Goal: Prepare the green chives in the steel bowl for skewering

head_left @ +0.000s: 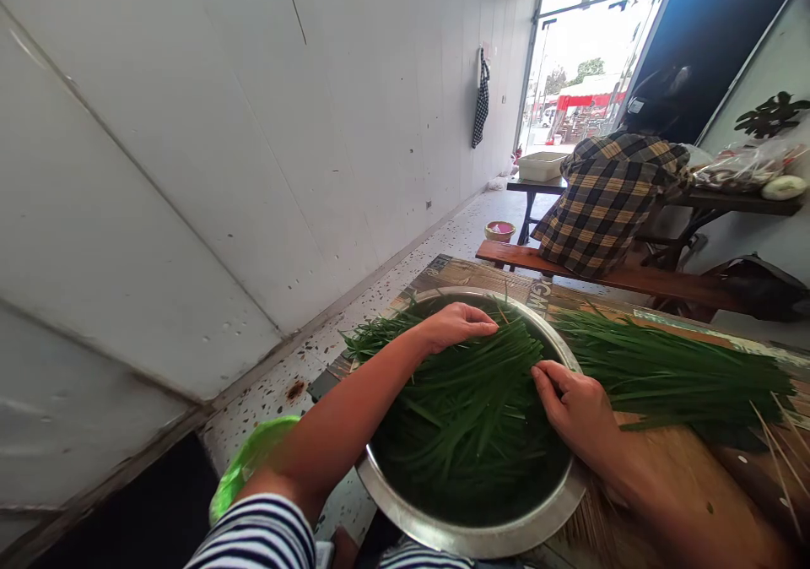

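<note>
A wide metal basin (490, 544) holds a heap of long, flat garlic chives (461, 434). Above the far side of the basin, my left hand (461, 327) is closed in a pinch at the upper edge of the chives. A thin pale stick or stem shows by its fingertips. My right hand (573, 400) reaches over the basin's right rim, thumb and fingers pressed together beside the ends of the chives. Whatever lies between those right fingertips is too small to make out.
More garlic chives (671, 371) lie right of the basin on the table, near thin wooden skewers (781, 459). A green bag-lined bin (250, 459) stands at lower left. Ahead, a person in a plaid shirt (607, 197) sits on a red bench (506, 254).
</note>
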A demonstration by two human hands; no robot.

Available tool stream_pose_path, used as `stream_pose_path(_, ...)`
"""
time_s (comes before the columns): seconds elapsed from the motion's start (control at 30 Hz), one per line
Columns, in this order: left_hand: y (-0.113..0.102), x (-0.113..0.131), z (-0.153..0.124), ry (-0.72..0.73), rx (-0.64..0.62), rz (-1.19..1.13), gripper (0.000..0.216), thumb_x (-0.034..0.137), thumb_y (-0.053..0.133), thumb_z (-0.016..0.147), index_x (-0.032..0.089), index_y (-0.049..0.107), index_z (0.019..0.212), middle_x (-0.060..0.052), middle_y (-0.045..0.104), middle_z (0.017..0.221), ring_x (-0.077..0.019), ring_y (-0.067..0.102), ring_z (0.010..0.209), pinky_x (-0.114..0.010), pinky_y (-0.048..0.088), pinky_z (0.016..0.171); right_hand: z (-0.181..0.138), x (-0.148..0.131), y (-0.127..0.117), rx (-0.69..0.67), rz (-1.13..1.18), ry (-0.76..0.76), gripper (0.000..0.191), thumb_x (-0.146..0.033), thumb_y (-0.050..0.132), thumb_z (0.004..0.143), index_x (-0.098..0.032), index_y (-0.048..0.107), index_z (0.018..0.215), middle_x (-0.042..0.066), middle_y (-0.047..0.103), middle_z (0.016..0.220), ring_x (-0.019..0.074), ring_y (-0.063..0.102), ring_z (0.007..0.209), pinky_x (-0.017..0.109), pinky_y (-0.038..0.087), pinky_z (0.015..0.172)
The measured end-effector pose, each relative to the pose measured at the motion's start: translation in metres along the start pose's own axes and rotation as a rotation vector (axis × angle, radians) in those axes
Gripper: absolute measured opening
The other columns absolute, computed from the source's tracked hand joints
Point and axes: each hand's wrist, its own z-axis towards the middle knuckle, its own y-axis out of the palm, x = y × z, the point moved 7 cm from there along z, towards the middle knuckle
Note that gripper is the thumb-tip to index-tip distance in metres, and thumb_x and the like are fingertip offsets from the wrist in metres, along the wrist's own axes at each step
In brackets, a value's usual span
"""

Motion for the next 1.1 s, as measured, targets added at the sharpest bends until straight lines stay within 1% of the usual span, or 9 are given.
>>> stream_pose_path(0.1,-0.005,0.001,0.0,-0.002,0.022,0.05,0.028,0.035,0.069,0.065,0.011,0.072,0.079,-0.004,0.067,0.072,-0.0114,0.057,0.067,-0.023,0.044,0.069,0.0,0.003,0.001,-0.012,0.003,0.016,0.032,-0.038,0.039,0.089,-0.02,0.061,0.076,0.001,0.061,0.06,0.0122,0.053,0.052,0.024,0.033,0.053)
stream_pose_path(0.23,-0.007,0.005,-0.002,0.036,0.018,-0.016,0.035,0.042,0.065,0.069,0.013,0.072,0.087,-0.006,0.069,0.082,-0.0129,0.06,0.072,-0.023,0.045,0.07,0.0,0.002,0.002,-0.022,0.029,0.007,0.031,-0.038,0.039,0.089,-0.02,0.061,0.075,0.0,0.059,0.059,0.0121,0.052,0.052,0.024,0.034,0.054)
stream_pose_path(0.37,-0.006,0.008,-0.002,0.067,-0.029,0.055,0.038,0.045,0.067,0.066,0.013,0.073,0.085,-0.006,0.07,0.08,-0.0138,0.06,0.073,-0.023,0.046,0.07,0.0,-0.004,-0.003,0.014,0.047,-0.023,0.031,-0.036,0.04,0.088,-0.02,0.058,0.068,-0.001,0.057,0.057,0.0103,0.049,0.05,0.022,0.033,0.053)
stream_pose_path(0.47,-0.019,0.004,0.002,0.083,0.102,0.147,0.041,0.049,0.059,0.073,0.011,0.073,0.082,-0.007,0.069,0.078,-0.0152,0.06,0.072,-0.025,0.046,0.07,0.0,-0.012,-0.007,0.018,0.012,-0.076,0.031,-0.033,0.042,0.084,-0.02,0.05,0.057,-0.003,0.048,0.048,0.009,0.044,0.045,0.022,0.031,0.05)
stream_pose_path(0.57,-0.031,-0.006,0.006,0.071,0.238,0.42,0.038,0.046,0.058,0.075,0.013,0.072,0.089,-0.009,0.069,0.086,-0.0183,0.061,0.081,-0.027,0.046,0.075,-0.001,-0.015,-0.007,0.018,-0.015,-0.083,0.031,-0.031,0.043,0.081,-0.021,0.044,0.053,-0.004,0.044,0.046,0.008,0.04,0.043,0.022,0.029,0.048)
stream_pose_path(0.67,-0.028,-0.021,0.012,0.001,0.212,0.829,0.034,0.041,0.063,0.071,0.019,0.07,0.097,-0.009,0.067,0.102,-0.0251,0.058,0.098,-0.034,0.043,0.084,0.0,-0.011,-0.007,0.033,-0.049,-0.043,0.03,-0.031,0.044,0.079,-0.02,0.041,0.052,-0.005,0.043,0.044,0.007,0.037,0.041,0.021,0.027,0.047)
stream_pose_path(0.77,-0.02,-0.03,0.018,-0.042,0.194,1.031,0.031,0.043,0.058,0.076,0.025,0.07,0.098,-0.007,0.066,0.106,-0.0269,0.055,0.104,-0.04,0.041,0.086,0.0,-0.007,-0.004,0.019,-0.088,-0.016,0.029,-0.03,0.044,0.078,-0.02,0.041,0.052,-0.006,0.042,0.043,0.007,0.037,0.04,0.022,0.026,0.047)
stream_pose_path(0.9,-0.016,-0.03,0.026,-0.039,0.297,1.038,0.033,0.047,0.05,0.081,0.025,0.071,0.091,-0.007,0.067,0.097,-0.0242,0.057,0.098,-0.041,0.04,0.085,0.001,-0.005,-0.001,-0.003,-0.099,-0.006,0.028,-0.03,0.044,0.078,-0.02,0.042,0.052,-0.005,0.043,0.044,0.0075,0.038,0.041,0.022,0.026,0.047)
stream_pose_path(1.1,-0.007,-0.023,0.031,0.014,0.313,0.998,0.017,0.031,0.06,0.074,0.024,0.072,0.082,-0.005,0.067,0.093,-0.0219,0.058,0.094,-0.04,0.039,0.085,0.001,-0.007,-0.002,-0.002,-0.094,-0.007,0.03,-0.031,0.044,0.079,-0.02,0.041,0.051,-0.005,0.043,0.043,0.0076,0.037,0.04,0.022,0.025,0.046)
